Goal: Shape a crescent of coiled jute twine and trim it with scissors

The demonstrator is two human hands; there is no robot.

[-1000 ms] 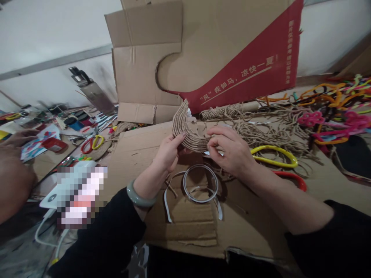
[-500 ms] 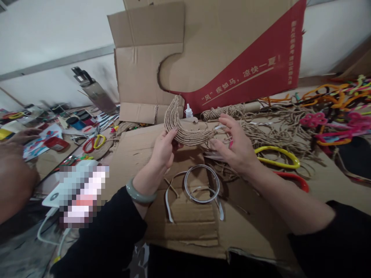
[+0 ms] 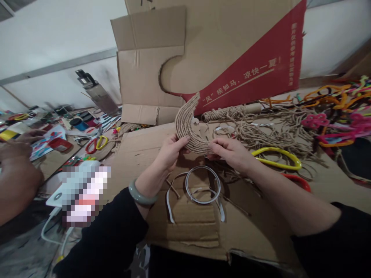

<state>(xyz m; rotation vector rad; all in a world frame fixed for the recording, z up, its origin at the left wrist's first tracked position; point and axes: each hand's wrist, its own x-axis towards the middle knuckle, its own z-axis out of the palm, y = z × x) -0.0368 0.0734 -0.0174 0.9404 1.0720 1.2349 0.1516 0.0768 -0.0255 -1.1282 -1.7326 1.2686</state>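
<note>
A crescent-shaped piece wrapped in jute twine (image 3: 187,123) is held up over a flat cardboard sheet (image 3: 136,150). My left hand (image 3: 171,152) pinches its lower left edge, and a grey-green bangle (image 3: 139,197) sits on that wrist. My right hand (image 3: 232,152) pinches the crescent's lower right end. Below the hands, a roll of clear tape (image 3: 203,184) lies on the cardboard with white strips (image 3: 168,200) curling beside it.
A cut cardboard box with a red printed panel (image 3: 246,77) stands behind. Loose jute twine (image 3: 261,133), a yellow loop (image 3: 276,158), a red loop (image 3: 298,181) and coloured pipe cleaners (image 3: 336,112) lie right. Scissors (image 3: 95,143) and another person's hands (image 3: 14,170) are left.
The crescent has turned from lying flat to standing with one tip up. My right hand, which had let go and spread open, has closed on its lower end again.
</note>
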